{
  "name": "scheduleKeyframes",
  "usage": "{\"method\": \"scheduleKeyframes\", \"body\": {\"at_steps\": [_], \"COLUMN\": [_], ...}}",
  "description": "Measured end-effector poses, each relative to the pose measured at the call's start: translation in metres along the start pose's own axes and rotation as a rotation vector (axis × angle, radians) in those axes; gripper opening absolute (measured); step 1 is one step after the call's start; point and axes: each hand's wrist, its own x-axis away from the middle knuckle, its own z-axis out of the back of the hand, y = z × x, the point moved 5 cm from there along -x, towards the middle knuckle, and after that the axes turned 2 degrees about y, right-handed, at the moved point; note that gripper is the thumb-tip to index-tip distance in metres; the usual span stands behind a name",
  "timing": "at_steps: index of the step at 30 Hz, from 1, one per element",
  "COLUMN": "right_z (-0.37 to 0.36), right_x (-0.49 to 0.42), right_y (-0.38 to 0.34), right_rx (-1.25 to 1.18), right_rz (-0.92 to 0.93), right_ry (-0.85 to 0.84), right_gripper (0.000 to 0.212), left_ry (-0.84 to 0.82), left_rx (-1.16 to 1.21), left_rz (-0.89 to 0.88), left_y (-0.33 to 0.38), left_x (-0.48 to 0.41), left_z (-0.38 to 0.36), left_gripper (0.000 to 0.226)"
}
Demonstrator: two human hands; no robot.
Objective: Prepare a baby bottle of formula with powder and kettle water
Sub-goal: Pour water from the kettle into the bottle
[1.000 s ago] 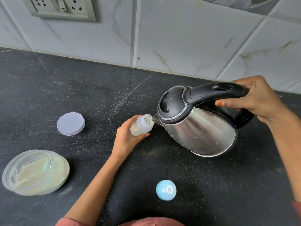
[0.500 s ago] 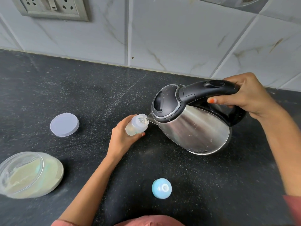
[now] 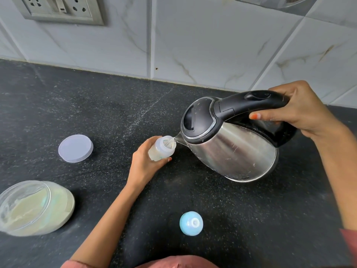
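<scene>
My left hand (image 3: 144, 163) grips a small clear baby bottle (image 3: 161, 148) with pale contents, standing on the black counter (image 3: 96, 113). My right hand (image 3: 297, 111) holds the black handle of a steel kettle (image 3: 231, 147), tilted left. Its spout touches the bottle's open mouth and a thin stream of water runs in. An open jar of cream powder (image 3: 32, 207) sits at the lower left. The jar's pale round lid (image 3: 75, 148) lies behind it. The blue bottle cap with teat (image 3: 191, 223) stands near the front.
A white marble-tiled wall (image 3: 212, 45) rises behind the counter. A switch and socket plate (image 3: 58, 10) is mounted at the upper left. Part of a reddish garment (image 3: 173, 263) shows at the bottom edge.
The kettle stays tilted at the bottle's mouth and both hands keep their hold. Only the camera view has shifted slightly.
</scene>
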Motion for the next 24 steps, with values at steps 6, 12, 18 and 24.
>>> {"method": "scheduleKeyframes", "body": {"at_steps": [6, 12, 18, 24], "right_z": [-0.0002, -0.0004, -0.0001, 0.0008], "right_x": [0.0012, 0.0024, 0.0030, 0.0027], "right_y": [-0.0021, -0.0012, -0.0039, -0.0052], "right_rx": [-0.001, -0.007, -0.009, -0.004], "right_rz": [0.017, 0.013, 0.025, 0.034], "right_ry": [-0.003, -0.002, -0.005, -0.005], "right_gripper": [0.014, 0.014, 0.013, 0.015], "left_ry": [0.000, 0.007, 0.010, 0.007], "left_rx": [0.022, 0.024, 0.022, 0.024], "left_rz": [-0.004, -0.013, -0.018, -0.020], "left_y": [-0.0028, -0.0027, -0.0041, -0.0041], "left_x": [-0.0004, 0.0005, -0.0002, 0.0005], "left_z": [-0.0009, -0.0014, -0.0017, -0.0015], "left_gripper": [0.060, 0.061, 0.061, 0.061]}}
